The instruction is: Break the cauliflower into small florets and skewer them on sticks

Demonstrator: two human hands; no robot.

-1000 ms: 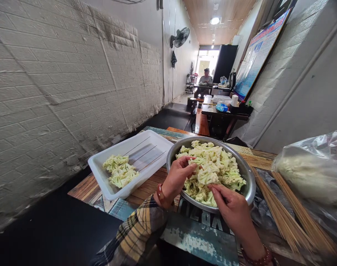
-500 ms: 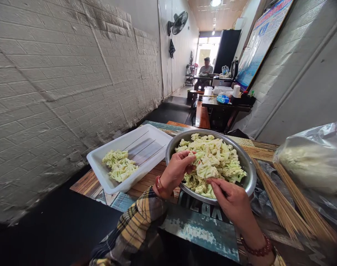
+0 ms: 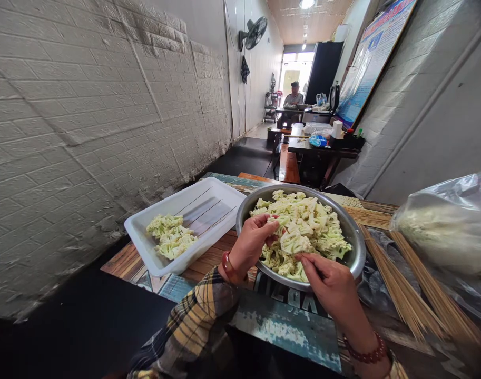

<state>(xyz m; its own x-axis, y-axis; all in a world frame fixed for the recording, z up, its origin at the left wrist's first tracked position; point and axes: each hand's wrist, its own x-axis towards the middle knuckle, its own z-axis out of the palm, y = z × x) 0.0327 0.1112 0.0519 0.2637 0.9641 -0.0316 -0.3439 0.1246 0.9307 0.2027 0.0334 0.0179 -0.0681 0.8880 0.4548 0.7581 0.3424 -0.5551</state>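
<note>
A metal bowl point(image 3: 356, 252) heaped with cauliflower florets point(image 3: 315, 226) stands on the table in front of me. My left hand point(image 3: 254, 242) reaches over the bowl's near left rim, its fingers pinched on a floret. My right hand point(image 3: 329, 287) is at the bowl's near rim, fingers closed together and touching the florets; a thin skewer seems to run through them, but I cannot be sure. To the left lies a white tray point(image 3: 145, 247) with skewered cauliflower point(image 3: 169, 234) at its near end.
Bundles of bamboo skewers point(image 3: 406, 295) lie on the table to the right, beside a filled plastic bag point(image 3: 448, 231). A brick wall runs along the left. Further back stand dark tables point(image 3: 321, 150), and a seated person point(image 3: 293, 97) is at the far end.
The view dropped a little between the first frame and the second. Both hands stay at the bowl, with only small finger shifts among the florets.
</note>
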